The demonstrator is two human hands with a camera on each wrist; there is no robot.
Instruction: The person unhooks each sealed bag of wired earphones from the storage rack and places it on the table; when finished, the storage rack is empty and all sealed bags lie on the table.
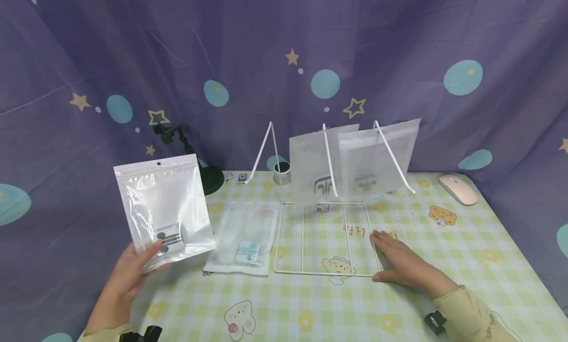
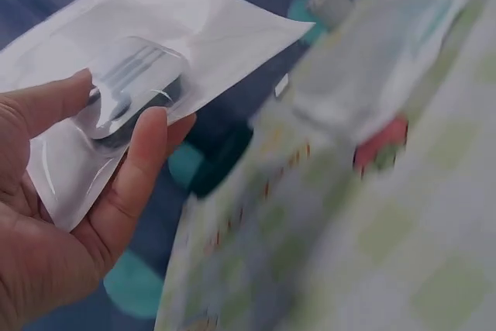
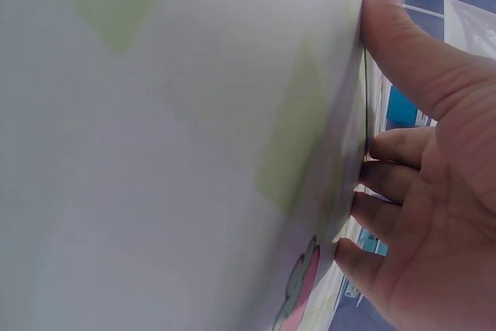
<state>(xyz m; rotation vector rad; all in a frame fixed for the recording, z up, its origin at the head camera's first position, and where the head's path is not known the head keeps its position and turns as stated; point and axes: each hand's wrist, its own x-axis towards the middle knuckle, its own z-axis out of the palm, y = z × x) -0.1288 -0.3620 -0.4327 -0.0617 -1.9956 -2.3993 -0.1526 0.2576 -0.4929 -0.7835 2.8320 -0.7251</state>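
White wire makes up the rack (image 1: 328,274), with its base flat on the surface (image 1: 306,302) and three prongs leaning up behind. I see a bag on the middle prong (image 1: 306,159) and a bag on the right prong (image 1: 386,157); the left prong (image 1: 259,152) is bare. From that, I judge the step in hand to be hanging a further pouch. My next move would seem to call for lifting the earphone bag (image 1: 166,196) across, lining its small top hole with the bare tip and sliding it on without bending the plastic.

That bag is in my left hand (image 1: 128,273), pinched low: the thumb lies on the front beside the dark earphones, the other fingers on the far side, so the holed top edge is free. It is raised, well apart from the rack.

My right hand (image 1: 401,263) rests at the base's right rail, thumb and fingers spread wide and not curled round a thing; probably it steadies the frame. Just left of the base lies a second bag with teal earphones (image 1: 246,228), untouched.
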